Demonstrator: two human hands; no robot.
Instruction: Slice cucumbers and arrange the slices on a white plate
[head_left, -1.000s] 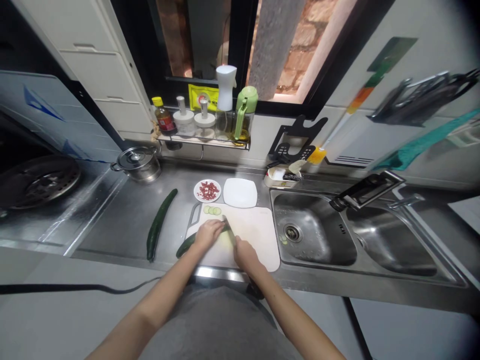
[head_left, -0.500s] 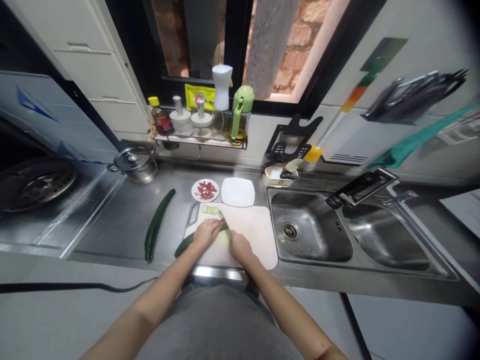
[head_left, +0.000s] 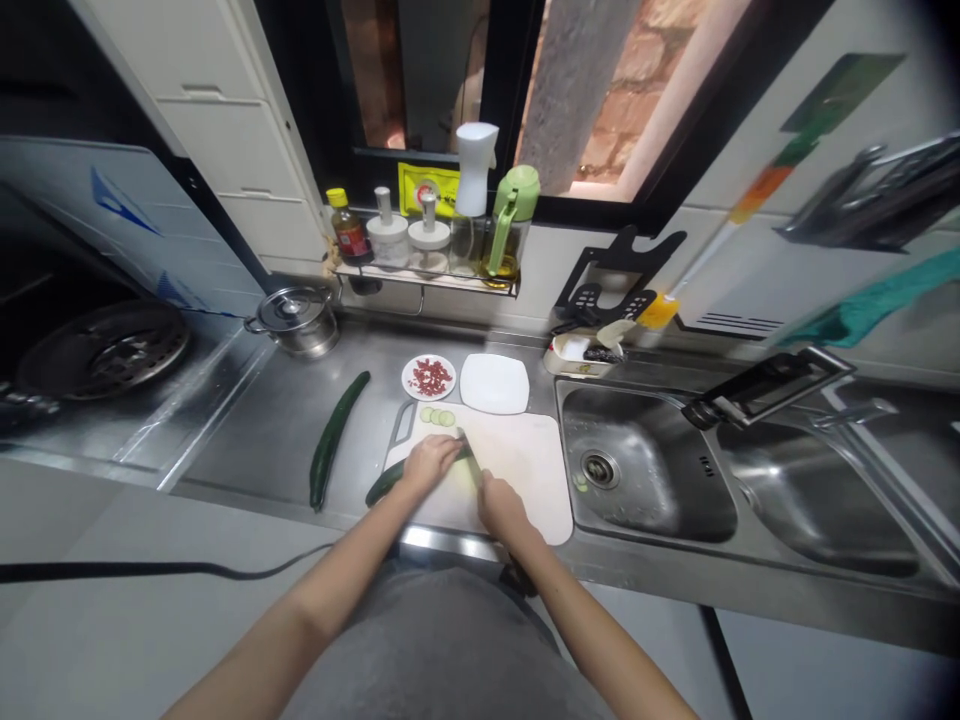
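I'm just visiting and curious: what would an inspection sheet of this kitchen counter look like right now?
Surface: steel counter, with a white cutting board at its front edge.
Job's things: cucumber on the board; three cut slices at the board's far edge; knife.
Clutter: a whole cucumber, small plate of red bits, empty white plate, lidded pot.
Grips: left hand presses on the cucumber; right hand holds the knife.
Cables: black cable below the counter edge.
Surroundings: double sink, bottles on a shelf, window behind.
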